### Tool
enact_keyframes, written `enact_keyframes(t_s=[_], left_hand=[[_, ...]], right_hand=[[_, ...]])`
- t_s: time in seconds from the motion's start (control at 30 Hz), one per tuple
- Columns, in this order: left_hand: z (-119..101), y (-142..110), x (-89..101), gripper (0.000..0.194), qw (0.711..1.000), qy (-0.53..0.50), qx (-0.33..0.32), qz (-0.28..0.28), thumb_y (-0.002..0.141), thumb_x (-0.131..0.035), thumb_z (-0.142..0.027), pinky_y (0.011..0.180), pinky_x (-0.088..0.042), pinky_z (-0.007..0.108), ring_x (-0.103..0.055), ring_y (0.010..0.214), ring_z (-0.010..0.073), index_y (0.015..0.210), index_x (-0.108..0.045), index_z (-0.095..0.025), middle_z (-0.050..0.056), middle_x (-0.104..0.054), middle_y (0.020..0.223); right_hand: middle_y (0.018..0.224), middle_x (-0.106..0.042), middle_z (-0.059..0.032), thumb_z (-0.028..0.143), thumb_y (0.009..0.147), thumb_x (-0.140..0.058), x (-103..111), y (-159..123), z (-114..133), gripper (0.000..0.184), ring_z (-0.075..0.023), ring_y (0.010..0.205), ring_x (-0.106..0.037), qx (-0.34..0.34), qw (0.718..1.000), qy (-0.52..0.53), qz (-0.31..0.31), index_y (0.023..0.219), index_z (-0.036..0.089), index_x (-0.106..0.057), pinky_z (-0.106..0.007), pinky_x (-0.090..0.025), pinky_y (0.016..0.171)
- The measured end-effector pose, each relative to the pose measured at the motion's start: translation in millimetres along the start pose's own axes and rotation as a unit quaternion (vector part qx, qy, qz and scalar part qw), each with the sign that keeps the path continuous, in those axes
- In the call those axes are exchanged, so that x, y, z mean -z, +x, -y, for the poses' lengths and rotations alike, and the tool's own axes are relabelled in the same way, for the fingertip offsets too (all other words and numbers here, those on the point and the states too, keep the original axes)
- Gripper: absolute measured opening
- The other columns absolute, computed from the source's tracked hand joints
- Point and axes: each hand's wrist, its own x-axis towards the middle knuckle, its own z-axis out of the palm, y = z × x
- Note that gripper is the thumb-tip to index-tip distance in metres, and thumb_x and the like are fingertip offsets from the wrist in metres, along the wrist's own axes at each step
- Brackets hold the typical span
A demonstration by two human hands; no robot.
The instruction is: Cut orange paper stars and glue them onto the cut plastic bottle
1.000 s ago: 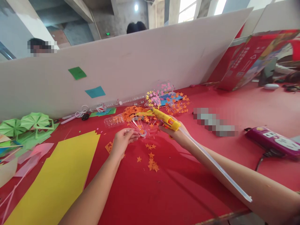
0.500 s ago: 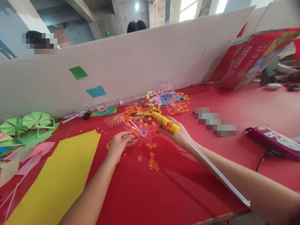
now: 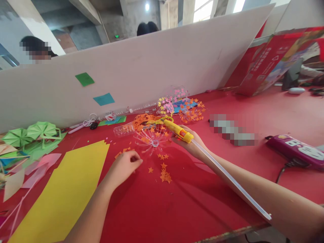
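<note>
My right hand (image 3: 191, 141) is wrapped round a yellow hot glue gun (image 3: 178, 129). From the gun's back a long clear glue stick (image 3: 229, 179) runs along my forearm. My left hand (image 3: 126, 164) hovers over the red table, thumb and fingers pinched; anything between the fingertips is hidden. Between the hands lies a clear plastic bottle piece (image 3: 155, 143), cut into strips fanning out from its neck, with orange stars on some strips. Loose orange paper stars (image 3: 165, 175) lie just right of my left hand. Yellow-handled scissors (image 3: 155, 122) rest behind the gun, by a heap of orange stars (image 3: 143, 119).
Yellow paper sheets (image 3: 76, 179) lie at left, near green folded paper (image 3: 42, 130). Cut bottles with pink and yellow stars (image 3: 174, 99) stand against a white board (image 3: 141, 64). A purple device with a cord (image 3: 293, 150) and a red box (image 3: 268, 64) are at right.
My left hand has drawn back from the cut bottle piece, down and slightly left, its fingers now curled into a pinch. My right hand and the glue gun have barely moved.
</note>
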Motion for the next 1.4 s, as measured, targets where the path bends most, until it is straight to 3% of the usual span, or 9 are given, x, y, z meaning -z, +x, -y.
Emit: enact_keyframes(t_s=[0.1,0.2,0.43,0.57,0.97,1.1,1.2,1.3,1.4], left_hand=[[-10,-8,-12.9,0.013,0.992,0.092,-0.075,0.053,0.079,-0.052,-0.027,0.071,-0.043,0.029,-0.062,0.079,0.0189,0.076,-0.063,-0.020,0.003,-0.067,0.083],[-16,-13,-25.9,0.016,0.973,0.202,-0.097,0.052,0.083,-0.050,-0.027,0.069,-0.044,0.030,-0.062,0.079,0.0201,0.085,-0.064,-0.018,0.006,-0.064,0.092],[-25,-22,-43.0,0.023,0.914,0.379,-0.140,0.033,0.087,-0.041,-0.014,0.071,-0.048,0.033,-0.064,0.080,0.0224,0.082,-0.063,-0.014,0.010,-0.062,0.087],[-38,-24,-48.4,0.034,0.880,0.451,-0.135,0.070,0.076,-0.038,0.008,0.067,-0.051,0.033,-0.066,0.079,0.0240,0.087,-0.064,-0.010,0.013,-0.063,0.089],[-41,-24,-56.9,0.043,0.865,0.481,-0.119,0.074,0.070,-0.033,0.014,0.061,-0.051,0.032,-0.067,0.078,0.0253,0.092,-0.064,-0.006,0.017,-0.064,0.089],[-38,-23,-45.0,0.026,0.934,0.330,-0.132,0.028,0.078,-0.040,0.000,0.064,-0.047,0.030,-0.064,0.072,0.0210,0.080,-0.063,-0.013,0.011,-0.065,0.083],[-41,-24,-38.3,0.015,0.993,0.020,-0.115,-0.018,0.083,-0.048,-0.020,0.063,-0.047,0.028,-0.061,0.065,0.0167,0.073,-0.059,-0.018,0.003,-0.063,0.070],[-46,-24,-40.6,0.015,0.963,-0.259,-0.069,0.004,0.081,-0.053,-0.031,0.054,-0.046,0.024,-0.056,0.053,0.0128,0.076,-0.057,-0.018,-0.002,-0.059,0.056],[-47,-23,-49.5,0.017,0.928,-0.366,-0.063,0.001,0.079,-0.057,-0.034,0.051,-0.045,0.022,-0.053,0.049,0.0107,0.079,-0.057,-0.017,-0.002,-0.058,0.053]], right_hand=[[0.089,-0.064,-0.0046,0.031,0.070,-0.060,0,0,-1,0.012,-0.0194,0.073,-0.061,0.001,1.000,-0.004,-0.001,0.073,0.020,-0.058,-0.032,-0.045,0.069],[0.090,-0.064,-0.0046,0.032,0.070,-0.059,1,1,-1,0.012,-0.0187,0.073,-0.060,0.002,1.000,-0.005,-0.002,0.073,0.021,-0.059,-0.032,-0.046,0.069],[0.088,-0.064,-0.0043,0.031,0.069,-0.059,3,0,0,0.011,-0.0198,0.073,-0.061,-0.001,1.000,-0.008,-0.010,0.073,0.021,-0.059,-0.032,-0.046,0.070],[0.084,-0.063,-0.0032,0.032,0.070,-0.061,7,0,0,0.014,-0.0202,0.073,-0.061,-0.005,0.999,-0.006,-0.035,0.077,0.021,-0.060,-0.032,-0.046,0.069],[0.092,-0.066,-0.0036,0.033,0.074,-0.063,15,-6,8,0.017,-0.0222,0.084,-0.064,0.004,0.994,0.035,-0.099,0.086,0.021,-0.065,-0.036,-0.050,0.077],[0.092,-0.068,-0.0040,0.033,0.073,-0.065,14,-9,13,0.018,-0.0217,0.083,-0.064,0.007,0.994,0.079,-0.077,0.086,0.021,-0.064,-0.035,-0.050,0.077],[0.078,-0.066,-0.0016,0.031,0.075,-0.064,12,-16,23,0.013,-0.0175,0.068,-0.062,-0.027,0.994,0.109,-0.020,0.082,0.020,-0.063,-0.030,-0.050,0.066],[0.069,-0.062,0.0008,0.028,0.076,-0.062,7,-25,33,0.009,-0.0149,0.062,-0.058,-0.036,0.991,0.125,0.037,0.076,0.019,-0.061,-0.028,-0.049,0.061],[0.072,-0.063,0.0002,0.026,0.076,-0.062,-1,-33,36,0.007,-0.0156,0.064,-0.059,-0.030,0.988,0.123,0.089,0.076,0.019,-0.060,-0.028,-0.050,0.060]])
